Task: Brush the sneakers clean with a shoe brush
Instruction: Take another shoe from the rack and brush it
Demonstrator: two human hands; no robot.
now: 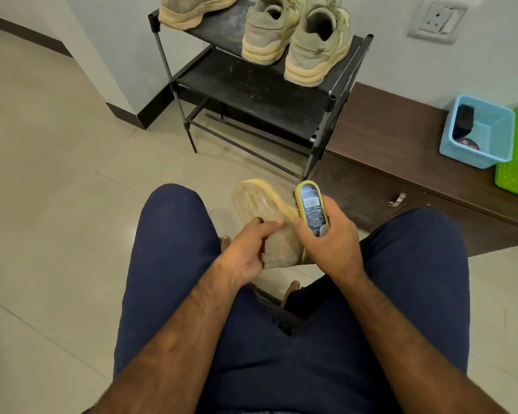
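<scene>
The sneaker [260, 210] hangs between the person's knees, sole up, its long axis running from near to far. The left hand [245, 252] has its grip curled round the near end. Just right of it, the right hand [332, 243] grips the yellow shoe brush [311, 207], which lies almost parallel, bristles facing left and touching the sole's right edge. Nothing stands between them.

Farther off, a shoe rack [251, 85] carries three more sneakers [266, 31]. On the low desk [386, 138] to the right are a blue basket [473, 156] and a green basket [512, 180].

Home entryway, tiled floor [57, 162], black shoe rack [251, 91] with sneakers [296, 40], wall socket [438, 19], low cabinet [401, 162]
</scene>
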